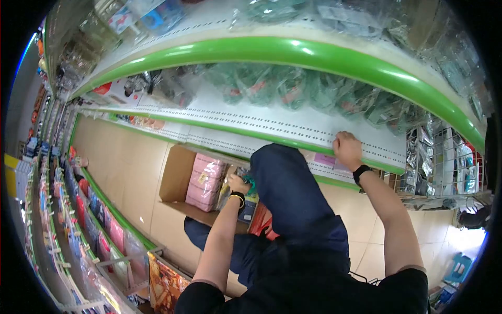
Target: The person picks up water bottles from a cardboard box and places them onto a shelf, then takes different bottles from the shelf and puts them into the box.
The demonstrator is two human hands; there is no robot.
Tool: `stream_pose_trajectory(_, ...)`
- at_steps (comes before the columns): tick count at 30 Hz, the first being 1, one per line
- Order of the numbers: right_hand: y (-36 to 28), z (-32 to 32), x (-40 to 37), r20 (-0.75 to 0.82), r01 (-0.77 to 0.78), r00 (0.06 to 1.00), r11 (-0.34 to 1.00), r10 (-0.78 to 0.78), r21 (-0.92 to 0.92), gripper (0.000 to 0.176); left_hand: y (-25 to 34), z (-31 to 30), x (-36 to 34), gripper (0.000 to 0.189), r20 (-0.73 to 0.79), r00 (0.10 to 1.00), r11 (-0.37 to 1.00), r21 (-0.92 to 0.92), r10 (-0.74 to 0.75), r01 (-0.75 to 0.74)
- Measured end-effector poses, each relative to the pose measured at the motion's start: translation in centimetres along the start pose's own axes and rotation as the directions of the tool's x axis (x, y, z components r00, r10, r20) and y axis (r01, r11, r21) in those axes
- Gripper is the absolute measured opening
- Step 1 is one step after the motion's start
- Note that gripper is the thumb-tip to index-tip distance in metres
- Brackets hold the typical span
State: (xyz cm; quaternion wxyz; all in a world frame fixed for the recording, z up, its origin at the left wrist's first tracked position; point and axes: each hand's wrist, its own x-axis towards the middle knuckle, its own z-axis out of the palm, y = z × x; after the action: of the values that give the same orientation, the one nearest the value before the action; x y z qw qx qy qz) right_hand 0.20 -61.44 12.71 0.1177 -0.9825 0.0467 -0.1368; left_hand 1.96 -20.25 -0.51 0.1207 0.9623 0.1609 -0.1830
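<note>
My left hand (239,184) reaches into an open cardboard box (173,172) on the floor. Its fingers are bent against the packed goods beside a teal-green item (250,182); what they hold, if anything, is hidden. Pink plastic-wrapped packs (205,180) fill the box's left part, and clear-wrapped goods lie by my hand. My right hand (348,149) rests on the white perforated shelf (251,118), near its green front edge, with the fingers curled in and nothing visible in them. A dark band circles each wrist.
Green-tinted, plastic-wrapped glassware (291,91) lines the back of the shelf, under a higher green-edged shelf (293,47). Wire baskets (444,157) of packaged goods stand at the right. My bent knee (287,178) is between my hands. Left, another stocked rack (89,220) borders the aisle.
</note>
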Motion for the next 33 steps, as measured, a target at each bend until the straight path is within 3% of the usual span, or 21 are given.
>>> stream_pose_trajectory(2,0.2,0.2,-0.1,-0.008,0.032,0.999,0.999,-0.031,0.041,0.018,0.0,3.1,1.3,0.08,-0.021,0.998,0.998,-0.043,-0.052,0.051)
stream_pose_trajectory(3,0.0,0.2,-0.1,0.036,0.021,0.999,1.0,-0.022,0.02,0.017,-2.1,6.7,2.6,0.073,-0.153,0.986,0.997,-0.022,0.068,-0.072)
stream_pose_trajectory(4,0.1,0.0,-0.2,0.071,0.014,0.997,1.0,-0.014,-0.005,0.016,-2.4,8.0,3.3,0.062,-0.045,0.957,0.808,0.549,0.285,-0.215)
stream_pose_trajectory(5,0.2,0.2,-0.3,0.053,0.016,0.998,1.0,-0.017,0.013,0.016,-1.1,6.8,2.4,0.059,0.01,0.996,0.942,0.325,0.084,-0.082)
stream_pose_trajectory(6,0.3,0.4,-0.3,0.035,0.02,0.999,0.999,-0.022,0.03,0.016,-0.9,6.2,1.9,0.061,0.071,0.984,0.986,-0.033,-0.161,0.163)
stream_pose_trajectory(7,0.3,0.5,-0.2,-0.027,0.039,0.999,0.998,-0.038,0.04,0.015,-0.5,5.5,2.2,0.064,0.233,0.91,0.841,-0.355,-0.343,0.408)
stream_pose_trajectory(10,0.3,0.7,0.0,-0.096,0.051,0.994,0.998,-0.046,0.047,0.013,-1.6,8.5,3.4,0.065,0.329,0.944,0.928,-0.36,0.035,0.091)
stream_pose_trajectory(13,0.1,0.3,-0.3,-0.091,0.049,0.995,0.997,-0.044,0.056,0.012,-1.8,9.5,4.0,0.068,0.408,0.845,0.868,-0.481,0.345,-0.123)
stream_pose_trajectory(18,0.2,0.1,-0.2,-0.056,0.074,0.996,0.992,-0.069,0.098,0.015,-2.8,9.9,4.2,0.077,0.388,0.775,0.805,-0.538,0.499,-0.25)
stream_pose_trajectory(23,0.0,0.0,-0.2,-0.051,0.048,0.998,0.994,-0.044,0.097,0.015,-4.0,9.2,4.5,0.086,0.228,0.766,0.724,-0.56,0.601,-0.402)
stream_pose_trajectory(24,-0.2,-0.1,-0.2,-0.058,0.062,0.997,0.994,-0.056,0.095,0.015,-3.7,8.4,4.5,0.084,0.35,0.852,0.909,-0.296,0.39,-0.295)
stream_pose_trajectory(25,-0.2,-0.1,-0.2,-0.058,0.05,0.997,0.995,-0.045,0.09,0.016,-3.4,7.4,4.4,0.083,0.4,0.905,0.988,0.004,0.141,-0.155)
stream_pose_trajectory(28,-0.4,-0.3,-0.3,-0.065,0.035,0.997,0.996,-0.03,0.078,0.016,-1.6,-1.1,0.6,0.099,0.255,0.967,0.999,0.034,0.016,-0.025)
stream_pose_trajectory(30,-0.4,-0.2,-0.4,-0.072,0.033,0.997,0.996,-0.027,0.079,0.016,0.1,-9.6,-2.5,0.116,0.306,0.947,0.992,-0.046,-0.098,0.117)
stream_pose_trajectory(31,-0.3,-0.2,-0.4,-0.064,0.027,0.998,0.997,-0.023,0.073,0.017,-1.5,-8.4,-0.4,0.123,-0.008,0.959,0.959,-0.012,-0.282,0.282)
stream_pose_trajectory(33,-0.1,0.0,-0.4,-0.062,0.026,0.998,0.996,-0.021,0.081,0.017,-7.8,-8.3,7.5,0.133,-0.316,0.862,0.916,-0.072,-0.397,0.395)
